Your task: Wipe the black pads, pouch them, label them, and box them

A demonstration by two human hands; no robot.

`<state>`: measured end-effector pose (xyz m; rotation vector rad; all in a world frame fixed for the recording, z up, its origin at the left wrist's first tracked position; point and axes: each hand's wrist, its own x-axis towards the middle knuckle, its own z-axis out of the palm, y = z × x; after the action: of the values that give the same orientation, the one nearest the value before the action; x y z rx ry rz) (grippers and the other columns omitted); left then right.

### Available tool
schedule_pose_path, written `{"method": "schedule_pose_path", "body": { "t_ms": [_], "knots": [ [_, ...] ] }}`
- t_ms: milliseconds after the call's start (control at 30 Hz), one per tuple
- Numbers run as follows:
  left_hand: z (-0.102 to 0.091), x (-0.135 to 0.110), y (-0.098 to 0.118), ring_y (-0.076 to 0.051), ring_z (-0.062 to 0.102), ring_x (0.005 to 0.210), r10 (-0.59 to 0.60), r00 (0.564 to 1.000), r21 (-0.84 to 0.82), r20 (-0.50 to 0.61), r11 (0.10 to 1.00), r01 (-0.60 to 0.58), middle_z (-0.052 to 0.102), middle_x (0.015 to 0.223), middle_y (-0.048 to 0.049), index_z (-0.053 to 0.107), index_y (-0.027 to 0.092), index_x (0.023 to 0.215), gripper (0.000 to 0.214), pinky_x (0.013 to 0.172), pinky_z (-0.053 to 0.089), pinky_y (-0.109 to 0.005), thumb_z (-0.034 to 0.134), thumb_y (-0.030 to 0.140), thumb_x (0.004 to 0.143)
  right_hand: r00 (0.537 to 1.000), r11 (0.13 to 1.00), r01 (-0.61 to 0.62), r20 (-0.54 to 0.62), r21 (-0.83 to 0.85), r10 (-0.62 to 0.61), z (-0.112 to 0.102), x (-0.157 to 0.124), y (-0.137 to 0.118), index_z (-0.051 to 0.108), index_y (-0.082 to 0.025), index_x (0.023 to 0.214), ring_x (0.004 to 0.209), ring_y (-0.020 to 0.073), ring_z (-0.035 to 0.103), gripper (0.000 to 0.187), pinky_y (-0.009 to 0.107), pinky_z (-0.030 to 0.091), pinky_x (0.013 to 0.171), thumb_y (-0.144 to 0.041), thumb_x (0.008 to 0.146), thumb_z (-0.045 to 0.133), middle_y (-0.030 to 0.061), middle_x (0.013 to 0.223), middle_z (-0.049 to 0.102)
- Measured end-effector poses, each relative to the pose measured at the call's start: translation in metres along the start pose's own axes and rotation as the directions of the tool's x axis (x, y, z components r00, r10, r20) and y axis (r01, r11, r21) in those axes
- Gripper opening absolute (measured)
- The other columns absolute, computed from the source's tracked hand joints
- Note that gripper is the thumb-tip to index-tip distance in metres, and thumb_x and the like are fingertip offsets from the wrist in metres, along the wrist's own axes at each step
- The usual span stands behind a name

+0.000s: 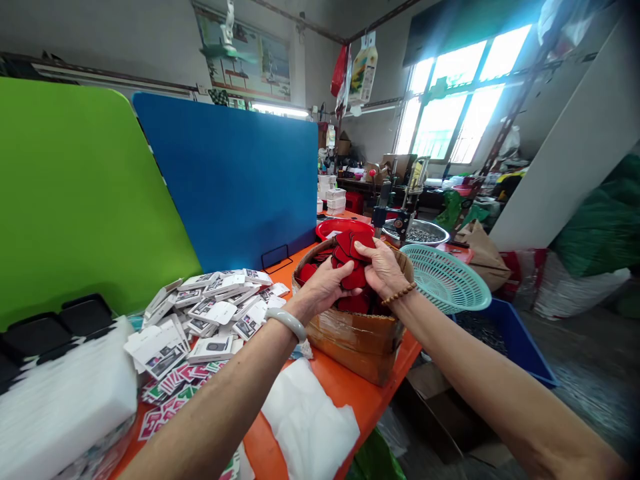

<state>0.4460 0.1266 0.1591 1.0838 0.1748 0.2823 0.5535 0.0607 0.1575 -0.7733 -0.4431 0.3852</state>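
Holding a fanned handful of flat dark-red rounded-square pieces [353,248] right over the round woven basket wrapped in brown packing tape [357,337]. Pinches the top of the fan with the right hand [384,265], thumb and fingers closed on the upper edges. Closes the left hand [326,287] around the lower pieces, just above the basket's rim. Shows many more of the same pieces lying loose inside the basket. Probably light, thin and a little flexible, like felt or faux leather. Likely to slide over one another in a stack, so best taken across the flat faces, thumb on one side and fingers on the other. Unlikely to break. Just right of the basket, a teal plastic sieve [450,283]. Left of the basket, a heap of small white printed cartons [215,313], all on the orange table [350,397].
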Motion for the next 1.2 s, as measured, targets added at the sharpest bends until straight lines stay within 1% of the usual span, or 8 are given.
{"method": "schedule_pose_path", "body": {
  "t_ms": [167,333,433,533,800,967,1067,1200],
  "knots": [
    [-0.007,-0.011,0.008,-0.016,0.063,0.065,-0.067,0.998,0.105,-0.001,0.992,0.067,0.068,0.078,-0.0068,0.065,0.015,0.09,0.013,0.058,0.055,-0.03,0.068,0.018,0.078,0.983,0.985,-0.156,0.081,-0.08,0.162,-0.002,-0.003,-0.002,0.063,-0.019,0.075,0.068,0.0148,0.064,0.026,0.033,0.055,0.079,-0.01,0.054,0.075,-0.0029,0.071,0.069],
    [-0.003,-0.022,0.016,-0.022,0.067,0.08,-0.107,0.993,-0.059,0.058,0.992,0.11,0.07,0.092,-0.0108,0.063,0.016,0.102,0.017,0.074,0.055,-0.045,0.051,0.02,0.091,0.983,0.984,-0.164,0.076,-0.077,0.169,0.001,-0.01,-0.006,0.062,-0.019,0.078,0.065,0.0135,0.062,0.026,0.027,0.055,0.064,-0.009,0.056,0.073,-0.0028,0.07,0.068],
    [0.0,-0.026,0.018,-0.02,0.065,0.075,-0.152,0.986,-0.185,0.066,0.969,0.162,0.069,0.09,-0.0151,0.064,0.012,0.103,0.041,0.066,0.051,-0.034,0.032,0.038,0.097,0.97,0.975,-0.164,0.156,-0.15,0.187,0.002,-0.018,-0.013,0.062,-0.02,0.088,0.056,0.0105,0.058,0.031,0.02,0.046,0.045,-0.013,0.06,0.074,-0.0033,0.074,0.069],
    [0.004,-0.027,0.019,-0.017,0.059,0.064,-0.217,0.973,-0.233,0.08,0.945,0.23,0.067,0.081,-0.0151,0.065,0.011,0.096,0.062,0.056,0.043,-0.025,0.021,0.056,0.094,0.952,0.967,-0.157,0.23,-0.202,0.202,0.002,-0.025,-0.021,0.061,-0.022,0.098,0.059,0.0103,0.06,0.041,0.019,0.046,0.045,-0.014,0.061,0.075,-0.0029,0.084,0.07],
    [0.003,-0.022,0.018,-0.023,0.059,0.066,-0.292,0.948,-0.295,0.127,0.901,0.318,0.065,0.081,-0.0139,0.064,0.016,0.088,0.082,0.052,0.04,-0.029,0.008,0.076,0.081,0.795,0.864,-0.162,0.456,-0.477,0.401,-0.002,-0.036,-0.035,0.063,-0.021,0.108,0.06,0.0119,0.06,0.04,0.018,0.045,0.042,-0.023,0.068,0.072,0.0017,0.091,0.069],
    [0.007,-0.023,0.015,-0.023,0.061,0.078,-0.324,0.944,-0.328,0.063,0.887,0.327,0.066,0.09,-0.0135,0.062,0.017,0.096,0.074,0.058,0.046,-0.03,0.018,0.075,0.083,0.759,0.705,0.198,0.562,-0.681,0.329,0.004,-0.043,-0.037,0.063,-0.023,0.112,0.087,0.0183,0.061,0.033,0.03,0.053,0.074,-0.03,0.08,0.062,0.0028,0.102,0.063],
    [0.011,-0.023,0.015,-0.023,0.061,0.087,-0.301,0.954,-0.356,-0.004,0.891,0.28,0.066,0.095,-0.0118,0.061,0.018,0.095,0.063,0.069,0.049,-0.035,0.028,0.07,0.085,0.693,0.509,0.513,0.683,-0.691,0.229,0.01,-0.041,-0.037,0.065,-0.023,0.11,0.113,0.0232,0.051,0.028,0.041,0.037,0.104,-0.029,0.084,0.056,0.0049,0.112,0.059],
    [0.011,-0.025,0.02,-0.019,0.061,0.084,-0.254,0.967,-0.364,-0.007,0.902,0.234,0.066,0.093,-0.0074,0.062,0.019,0.094,0.045,0.068,0.049,-0.032,0.043,0.06,0.088,0.624,0.328,0.66,0.736,-0.676,0.262,0.014,-0.032,-0.04,0.063,-0.024,0.115,0.12,0.0254,0.045,0.031,0.046,0.029,0.108,-0.031,0.086,0.055,0.0071,0.122,0.057]
  ]
}}
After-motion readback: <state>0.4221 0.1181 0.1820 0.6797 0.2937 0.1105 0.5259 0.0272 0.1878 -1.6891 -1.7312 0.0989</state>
